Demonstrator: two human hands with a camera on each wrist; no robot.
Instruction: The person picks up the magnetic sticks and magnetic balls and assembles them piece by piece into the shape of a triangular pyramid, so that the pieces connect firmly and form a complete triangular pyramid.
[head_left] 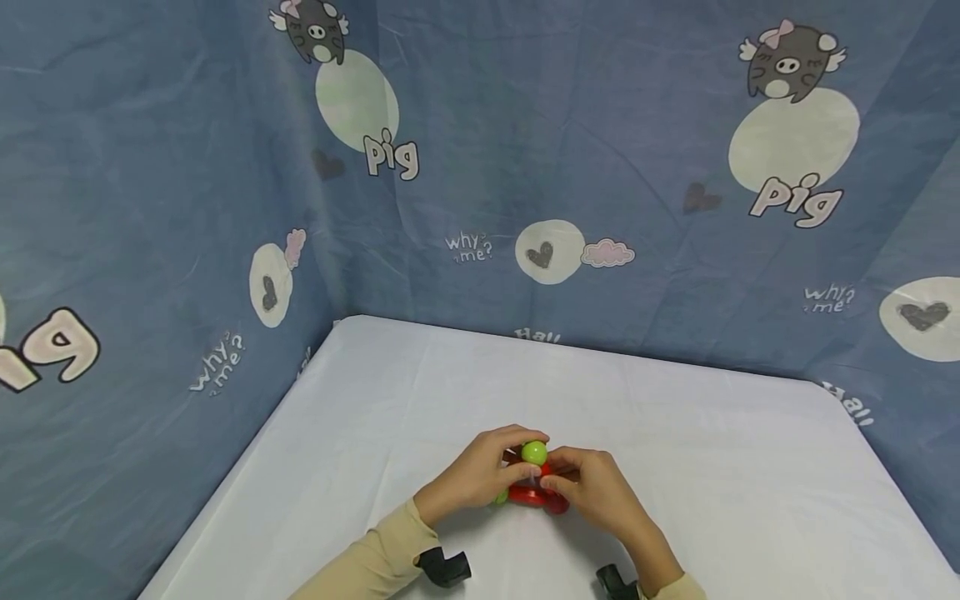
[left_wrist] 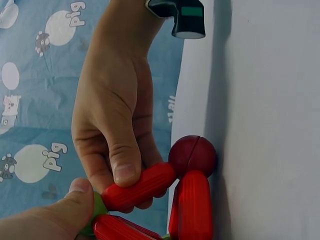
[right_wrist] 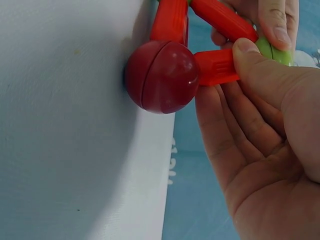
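Observation:
A toy frame of ribbed red rods and balls sits between the two hands. My left hand (head_left: 480, 471) pinches the light green ball (head_left: 534, 452) at its top between thumb and fingers. With thumb and fingers, my right hand (head_left: 600, 490) grips a red rod (right_wrist: 216, 67) that runs from this green ball to a dark red ball (right_wrist: 162, 76). Another red rod (left_wrist: 195, 205) extends from the dark red ball along the table side. A second green ball (head_left: 501, 497) shows low at the left, partly hidden by my left hand.
The frame is over a white-covered table (head_left: 675, 417). A blue cloth (head_left: 465, 183) printed with pigs and words hangs behind and at the left. Black camera mounts (head_left: 444, 568) sit on both wrists.

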